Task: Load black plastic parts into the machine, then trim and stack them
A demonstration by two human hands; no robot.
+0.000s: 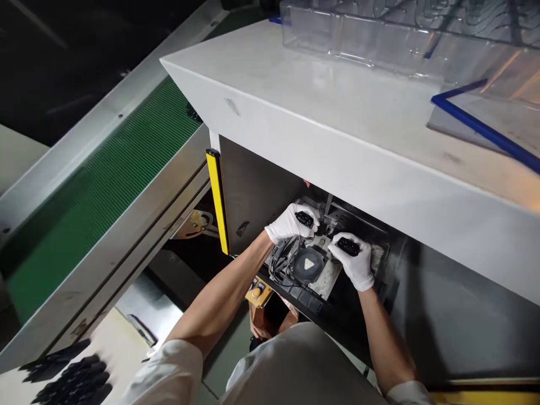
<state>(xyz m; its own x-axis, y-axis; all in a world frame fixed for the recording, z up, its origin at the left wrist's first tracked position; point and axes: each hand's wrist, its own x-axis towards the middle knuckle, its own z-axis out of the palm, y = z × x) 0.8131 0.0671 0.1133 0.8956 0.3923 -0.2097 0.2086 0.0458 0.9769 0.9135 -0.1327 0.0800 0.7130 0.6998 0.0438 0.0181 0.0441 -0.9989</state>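
Both my hands wear white gloves and reach into the dark opening under the white bench top. My left hand (287,225) is closed round a small black ribbed part (304,218), which shows between the fingers. In my right hand (358,267), also closed, sits a similar black part (348,246). What exactly these parts are I cannot make out. Between and below the hands lies a machine fixture with a round dark cover (307,265) bearing a pale triangle mark. A bundle of dark cables (280,261) runs along its left side.
A green ribbed conveyor belt (122,169) runs along the left. Beside the opening stands a yellow bar (217,202). Clear plastic trays (358,50) rest on the bench top (270,79). Several black parts (73,382) lie lower left, near a cutter knife (141,330). A yellow button box (257,292) hangs below.
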